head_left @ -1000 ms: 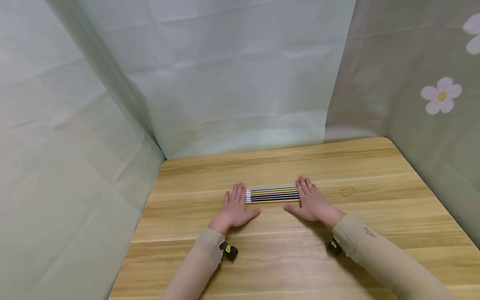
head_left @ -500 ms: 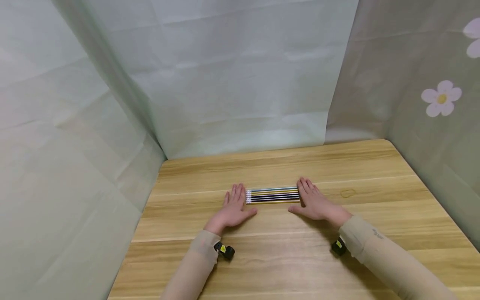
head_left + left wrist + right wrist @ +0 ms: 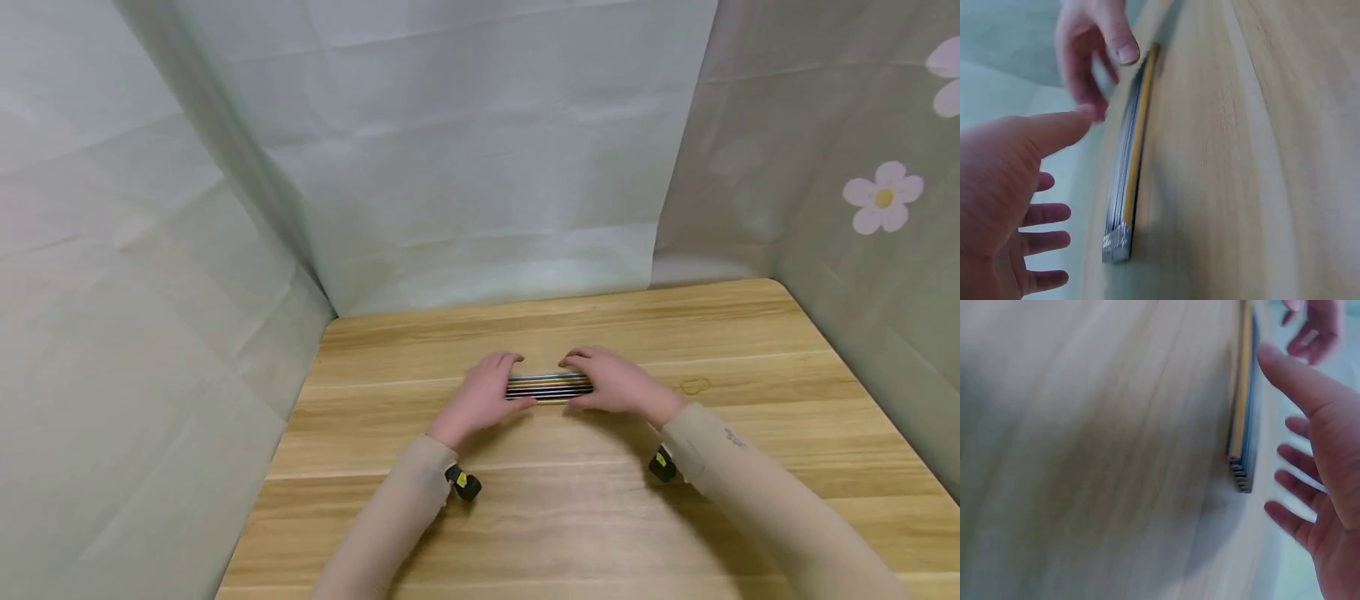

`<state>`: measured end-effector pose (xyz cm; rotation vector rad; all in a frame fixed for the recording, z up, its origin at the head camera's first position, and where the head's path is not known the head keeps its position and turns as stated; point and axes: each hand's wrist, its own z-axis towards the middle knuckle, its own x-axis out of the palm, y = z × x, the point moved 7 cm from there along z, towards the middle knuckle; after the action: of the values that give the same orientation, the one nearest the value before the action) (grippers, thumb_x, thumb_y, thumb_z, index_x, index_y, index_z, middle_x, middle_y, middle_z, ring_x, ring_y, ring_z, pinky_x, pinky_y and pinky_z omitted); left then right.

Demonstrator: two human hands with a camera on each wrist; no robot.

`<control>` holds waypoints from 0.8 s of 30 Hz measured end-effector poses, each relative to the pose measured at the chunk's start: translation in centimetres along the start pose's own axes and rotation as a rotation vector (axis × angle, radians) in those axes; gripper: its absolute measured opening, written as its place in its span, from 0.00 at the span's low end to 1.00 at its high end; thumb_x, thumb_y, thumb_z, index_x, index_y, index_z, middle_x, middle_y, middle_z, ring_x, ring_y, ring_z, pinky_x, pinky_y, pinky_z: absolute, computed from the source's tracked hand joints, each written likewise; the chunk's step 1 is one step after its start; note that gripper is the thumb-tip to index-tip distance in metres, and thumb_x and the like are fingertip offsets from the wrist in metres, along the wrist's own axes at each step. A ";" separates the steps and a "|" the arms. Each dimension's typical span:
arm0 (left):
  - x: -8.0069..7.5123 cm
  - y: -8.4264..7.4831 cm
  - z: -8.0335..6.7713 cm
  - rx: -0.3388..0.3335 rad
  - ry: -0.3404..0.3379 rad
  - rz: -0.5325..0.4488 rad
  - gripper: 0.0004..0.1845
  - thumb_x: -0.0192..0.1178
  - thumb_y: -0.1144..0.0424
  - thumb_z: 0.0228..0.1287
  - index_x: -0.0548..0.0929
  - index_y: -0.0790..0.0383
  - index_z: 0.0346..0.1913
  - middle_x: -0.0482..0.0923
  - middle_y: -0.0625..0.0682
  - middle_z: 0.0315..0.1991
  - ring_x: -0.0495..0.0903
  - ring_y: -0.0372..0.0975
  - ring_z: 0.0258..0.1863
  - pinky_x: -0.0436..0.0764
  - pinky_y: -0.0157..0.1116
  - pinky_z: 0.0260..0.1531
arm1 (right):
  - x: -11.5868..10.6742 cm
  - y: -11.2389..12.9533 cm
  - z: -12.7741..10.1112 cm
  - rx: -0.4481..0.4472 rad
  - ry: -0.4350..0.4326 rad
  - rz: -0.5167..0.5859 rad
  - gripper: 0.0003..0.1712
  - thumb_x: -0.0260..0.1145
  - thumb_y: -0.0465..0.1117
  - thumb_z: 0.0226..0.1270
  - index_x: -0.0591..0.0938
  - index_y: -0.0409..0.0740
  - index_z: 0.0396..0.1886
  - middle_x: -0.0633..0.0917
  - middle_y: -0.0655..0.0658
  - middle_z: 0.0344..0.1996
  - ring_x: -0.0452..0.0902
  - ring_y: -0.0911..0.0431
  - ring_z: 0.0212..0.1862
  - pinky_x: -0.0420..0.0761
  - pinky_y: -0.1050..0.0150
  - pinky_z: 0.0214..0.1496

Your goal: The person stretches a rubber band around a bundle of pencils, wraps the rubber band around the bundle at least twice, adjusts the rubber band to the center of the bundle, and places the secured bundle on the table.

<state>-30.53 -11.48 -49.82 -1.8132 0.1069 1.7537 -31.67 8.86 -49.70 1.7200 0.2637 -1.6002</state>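
Note:
A row of several pencils (image 3: 550,387) lies side by side on the wooden table (image 3: 570,517), black, yellow and grey. My left hand (image 3: 487,392) arches over their left end and my right hand (image 3: 611,385) over their right end, fingers on the far side and thumbs on the near side. In the left wrist view the pencils (image 3: 1130,169) lie flat with the left hand (image 3: 1004,187) spread beside them, not gripping. The right wrist view shows the pencil tips (image 3: 1243,412) and the right hand (image 3: 1322,444) with spread fingers, also clear of them.
Pale green cloth walls (image 3: 465,167) close in the table at the back and left. A cloth with a flower print (image 3: 882,197) hangs on the right. A faint ring mark (image 3: 695,385) sits on the wood right of the hands.
Both hands lay flat on the table at the pencils' ends before. They have lifted and moved inward, now arching over the row from both ends.

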 end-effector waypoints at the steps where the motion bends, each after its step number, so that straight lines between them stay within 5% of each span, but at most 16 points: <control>1: 0.2 -0.2 0.4 0.000 0.026 0.031 0.47 0.72 0.37 0.66 0.68 0.61 0.78 0.72 0.57 0.72 0.70 0.50 0.72 0.70 0.53 0.72 | 0.2 0.1 0.5 -0.024 0.015 -0.021 0.48 0.81 0.65 0.59 0.80 0.40 0.70 0.80 0.38 0.67 0.77 0.41 0.67 0.76 0.42 0.69; 5: 0.9 -0.4 1.7 -0.007 0.106 0.113 0.52 0.76 0.33 0.59 0.67 0.58 0.78 0.72 0.54 0.70 0.71 0.47 0.69 0.72 0.53 0.69 | 0.7 0.1 1.9 -0.055 0.069 -0.059 0.50 0.83 0.68 0.55 0.81 0.41 0.67 0.81 0.41 0.62 0.78 0.45 0.63 0.79 0.46 0.65; 11: 1.5 -1.0 3.4 -0.002 0.159 0.190 0.46 0.80 0.34 0.54 0.76 0.59 0.67 0.77 0.52 0.61 0.74 0.46 0.60 0.77 0.49 0.63 | 0.4 0.2 2.7 0.028 0.116 -0.090 0.44 0.88 0.62 0.50 0.83 0.40 0.59 0.81 0.42 0.54 0.77 0.46 0.57 0.81 0.48 0.61; 17: 1.6 -1.4 3.8 -0.059 0.154 0.212 0.41 0.84 0.36 0.48 0.80 0.57 0.58 0.78 0.49 0.55 0.74 0.45 0.56 0.77 0.49 0.59 | 0.6 0.7 3.2 0.132 0.152 -0.113 0.44 0.91 0.57 0.46 0.83 0.40 0.58 0.81 0.43 0.52 0.77 0.46 0.56 0.82 0.48 0.59; 24: 1.8 -1.5 3.2 -0.120 0.124 0.182 0.38 0.87 0.41 0.45 0.81 0.56 0.54 0.79 0.48 0.50 0.74 0.45 0.53 0.78 0.47 0.56 | 1.0 0.9 3.4 0.139 0.146 -0.082 0.40 0.93 0.53 0.42 0.83 0.41 0.52 0.81 0.47 0.46 0.78 0.49 0.50 0.82 0.49 0.56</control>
<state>-32.51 -8.16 -50.75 -2.0547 0.2274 1.8032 -33.58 5.73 -50.07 1.9590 0.3038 -1.5857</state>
